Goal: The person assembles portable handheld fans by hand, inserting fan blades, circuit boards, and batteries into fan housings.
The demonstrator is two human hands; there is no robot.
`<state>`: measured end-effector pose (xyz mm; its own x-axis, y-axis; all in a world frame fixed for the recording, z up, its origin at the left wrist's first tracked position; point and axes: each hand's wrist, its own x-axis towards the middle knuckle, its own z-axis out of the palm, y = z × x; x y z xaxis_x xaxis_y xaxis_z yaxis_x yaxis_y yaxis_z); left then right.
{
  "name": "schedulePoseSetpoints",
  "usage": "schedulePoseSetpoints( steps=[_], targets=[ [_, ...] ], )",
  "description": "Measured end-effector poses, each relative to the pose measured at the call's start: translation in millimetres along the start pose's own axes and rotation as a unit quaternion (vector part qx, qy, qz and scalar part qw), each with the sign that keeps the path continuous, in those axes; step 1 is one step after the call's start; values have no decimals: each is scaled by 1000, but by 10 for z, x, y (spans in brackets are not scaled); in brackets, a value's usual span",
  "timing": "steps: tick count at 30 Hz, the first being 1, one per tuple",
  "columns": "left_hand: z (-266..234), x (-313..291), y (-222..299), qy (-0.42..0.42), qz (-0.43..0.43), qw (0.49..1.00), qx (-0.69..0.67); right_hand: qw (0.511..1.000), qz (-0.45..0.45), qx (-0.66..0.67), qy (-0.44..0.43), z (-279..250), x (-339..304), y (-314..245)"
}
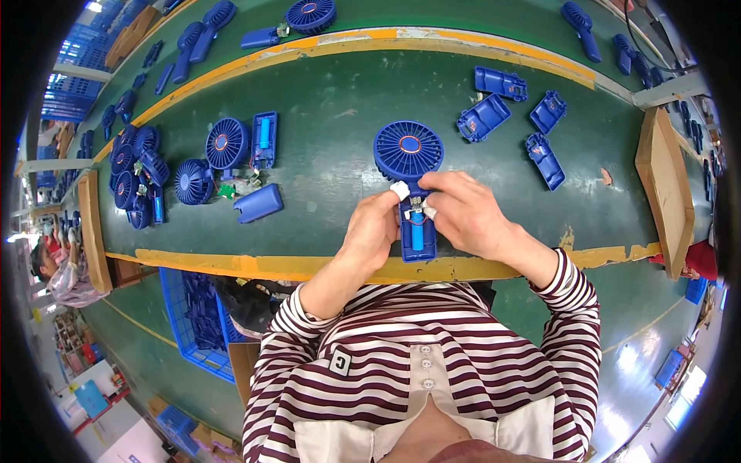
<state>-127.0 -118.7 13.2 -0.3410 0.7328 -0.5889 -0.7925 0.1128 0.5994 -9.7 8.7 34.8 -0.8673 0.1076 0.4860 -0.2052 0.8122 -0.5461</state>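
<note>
A blue handheld fan (408, 150) lies in front of me, its round grille pointing away from me. Its handle shell (419, 255) is uncovered, showing a light-blue cylindrical battery (417, 231) and a small circuit board with wires near the neck. My left hand (372, 226) grips the handle from the left, a white cover on its thumb tip. My right hand (468, 214) pinches at the neck from the right, fingers bent, with white on one fingertip. Whether a small part sits between the right fingertips is hidden.
Left of me are more fans (227, 143), a shell with a battery (265, 140), and a loose cover (259, 203). Several blue shell pieces (484, 117) lie at the right. Cardboard trays (665, 193) stand at both ends. A blue crate (196, 324) is below the bench edge.
</note>
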Motion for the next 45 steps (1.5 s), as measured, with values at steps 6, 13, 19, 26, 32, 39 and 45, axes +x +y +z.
schedulePoseSetpoints(
  steps=[6,13,19,26,32,39,45],
  targets=[
    [51,-48,52,0,-13,1000,-23,999,29,29,18,45,-8,28],
    [-38,-36,39,-13,-41,999,-7,999,23,6,-24,0,17,4],
    [-12,-42,72,-39,-45,998,-14,993,82,81,11,12,4,12],
    [14,-61,75,-12,-31,999,-18,995,68,68,0,32,23,-11],
    [15,-79,97,-27,-34,999,-27,996,59,62,-9,44,20,-4],
    [32,-115,99,-18,-50,999,-7,997,34,-16,-66,10,46,-63],
    [16,-112,104,-22,-50,999,0,996,32,-32,-76,8,64,-82]
  ],
)
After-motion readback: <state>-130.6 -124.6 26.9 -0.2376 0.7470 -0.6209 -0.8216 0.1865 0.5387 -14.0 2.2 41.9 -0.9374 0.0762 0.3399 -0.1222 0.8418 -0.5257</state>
